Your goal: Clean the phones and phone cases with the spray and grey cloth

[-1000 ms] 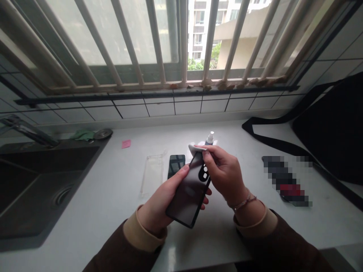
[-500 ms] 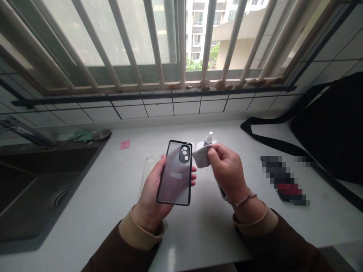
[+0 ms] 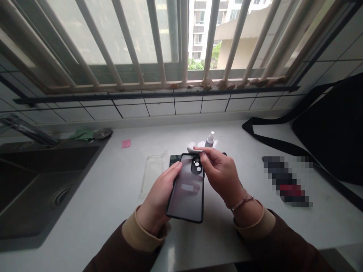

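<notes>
My left hand [image 3: 159, 200] grips a dark translucent phone case [image 3: 187, 189] with a black rim and camera cut-outs, held tilted above the white counter [image 3: 113, 211]. My right hand [image 3: 219, 173] pinches a small pale grey cloth [image 3: 193, 150] against the case's top edge, by the camera cut-outs. Just behind the case lies a black phone [image 3: 174, 159], mostly covered. A small spray bottle [image 3: 210, 139] with a white cap stands behind my right hand. A clear phone case [image 3: 153, 172] lies flat on the counter to the left.
A dark sink [image 3: 39, 181] with a tap [image 3: 25, 130] fills the left. A pink sticky note [image 3: 126, 143], a green cloth [image 3: 83, 135] and a metal strainer [image 3: 103, 133] lie near it. A black bag [image 3: 331, 132] with a strap sits right, beside a blurred-out object [image 3: 287, 181].
The case was raised upright with the cloth held off to its right; now it is lowered and tilted again, and my right hand has brought the cloth back onto its top edge.
</notes>
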Tool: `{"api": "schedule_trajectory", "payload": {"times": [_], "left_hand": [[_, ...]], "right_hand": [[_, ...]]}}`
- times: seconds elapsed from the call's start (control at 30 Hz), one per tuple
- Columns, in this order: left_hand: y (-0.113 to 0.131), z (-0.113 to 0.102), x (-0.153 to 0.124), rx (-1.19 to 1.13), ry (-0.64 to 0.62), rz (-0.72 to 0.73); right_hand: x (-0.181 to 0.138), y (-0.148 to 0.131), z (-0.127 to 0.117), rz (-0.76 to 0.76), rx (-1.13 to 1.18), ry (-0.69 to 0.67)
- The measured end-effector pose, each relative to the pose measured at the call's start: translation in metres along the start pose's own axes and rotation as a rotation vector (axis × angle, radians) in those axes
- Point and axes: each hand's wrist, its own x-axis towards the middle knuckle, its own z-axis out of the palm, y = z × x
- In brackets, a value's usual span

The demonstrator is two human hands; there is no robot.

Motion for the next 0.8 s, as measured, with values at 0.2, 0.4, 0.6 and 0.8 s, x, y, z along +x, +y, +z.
{"api": "schedule_trajectory", "payload": {"times": [0.2,0.4,0.6,0.8], "left_hand": [[-0.002,-0.002,0.001,0.047,0.062,0.070],[-0.003,-0.002,0.003,-0.011,0.086,0.073],[-0.004,-0.003,0.010,-0.126,0.135,0.163],[-0.005,-0.006,0.016,-0.214,0.153,0.231]], "right_hand": [[0.001,0.003,0.002,-0.015,0.038,-0.015],[0.000,-0.001,0.003,0.005,0.091,-0.016],[-0.002,-0.005,0.002,-0.034,0.130,-0.137],[-0.004,-0.007,0.002,-0.030,0.232,-0.207]]}}
